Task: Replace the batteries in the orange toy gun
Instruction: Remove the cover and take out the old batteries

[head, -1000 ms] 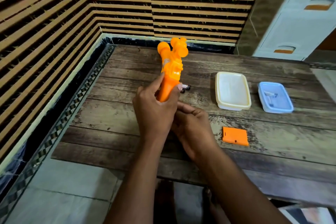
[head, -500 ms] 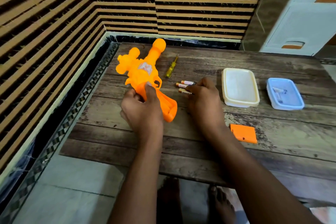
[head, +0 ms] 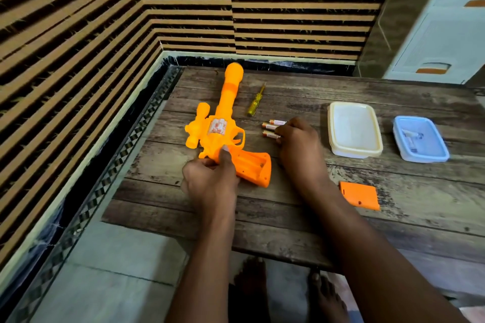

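The orange toy gun (head: 224,126) lies flat on the wooden table (head: 288,217), barrel pointing away. Its grip faces me with the battery compartment (head: 252,165) uncovered and no cells showing in it. My left hand (head: 210,181) holds the gun at the top of the grip, thumb pressed on the body. Three batteries (head: 271,127) lie side by side right of the trigger. My right hand (head: 299,144) rests over their right ends, fingers curled onto them. The orange compartment cover (head: 359,195) lies apart at the right.
A yellow screwdriver (head: 256,99) lies beyond the batteries. A cream lidded box (head: 354,130) and a blue box (head: 420,139) holding small items stand at the right. A striped wall borders the table's left and far sides. Bare feet (head: 322,294) show below the near edge.
The gun went from upright in both hands to lying flat on the table. My right hand left the grip and moved right onto the batteries.
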Demonstrator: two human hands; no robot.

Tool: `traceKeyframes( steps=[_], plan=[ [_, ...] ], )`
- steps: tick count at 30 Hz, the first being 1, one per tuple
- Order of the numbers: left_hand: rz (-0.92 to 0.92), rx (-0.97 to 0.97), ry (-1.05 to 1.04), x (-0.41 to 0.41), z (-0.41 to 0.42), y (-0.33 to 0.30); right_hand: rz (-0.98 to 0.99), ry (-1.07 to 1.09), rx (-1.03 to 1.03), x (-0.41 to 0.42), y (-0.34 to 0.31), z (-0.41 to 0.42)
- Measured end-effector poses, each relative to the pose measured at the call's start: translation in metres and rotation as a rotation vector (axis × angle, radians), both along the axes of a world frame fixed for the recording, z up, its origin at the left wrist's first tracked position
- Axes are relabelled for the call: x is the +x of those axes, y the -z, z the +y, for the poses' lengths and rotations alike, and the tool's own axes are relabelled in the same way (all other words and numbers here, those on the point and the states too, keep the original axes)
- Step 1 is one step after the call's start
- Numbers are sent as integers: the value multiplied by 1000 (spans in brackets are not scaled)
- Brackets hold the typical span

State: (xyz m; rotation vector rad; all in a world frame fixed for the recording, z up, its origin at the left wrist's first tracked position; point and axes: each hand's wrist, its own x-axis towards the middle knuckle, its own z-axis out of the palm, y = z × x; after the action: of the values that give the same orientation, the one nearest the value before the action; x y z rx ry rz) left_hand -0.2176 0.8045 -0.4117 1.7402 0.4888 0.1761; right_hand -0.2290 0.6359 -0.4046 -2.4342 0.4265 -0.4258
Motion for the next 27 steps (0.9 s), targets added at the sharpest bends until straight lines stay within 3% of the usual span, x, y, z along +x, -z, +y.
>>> traceKeyframes(
  steps=[8, 16, 19, 21, 24, 27],
  plan=[
    [29, 121, 35, -13, 0, -13, -105, -69, -213, -25, -18, -3],
    [-16, 212, 80, -22, 0, -18, -281, 86, -167, -68, -38, -32],
    [-20, 296, 65, -32, -2, -31, -216, 168, -181, -77, -39, -46],
    [-90, 349, 86, -43, -13, -51, -68, 191, -160, -81, -37, -54],
    [-204, 340, 263, -43, -39, -68, 176, 181, -117, -80, -40, -64],
    [-162, 218, 448, -29, -64, -66, 235, 159, -109, -74, -42, -70]
  ],
)
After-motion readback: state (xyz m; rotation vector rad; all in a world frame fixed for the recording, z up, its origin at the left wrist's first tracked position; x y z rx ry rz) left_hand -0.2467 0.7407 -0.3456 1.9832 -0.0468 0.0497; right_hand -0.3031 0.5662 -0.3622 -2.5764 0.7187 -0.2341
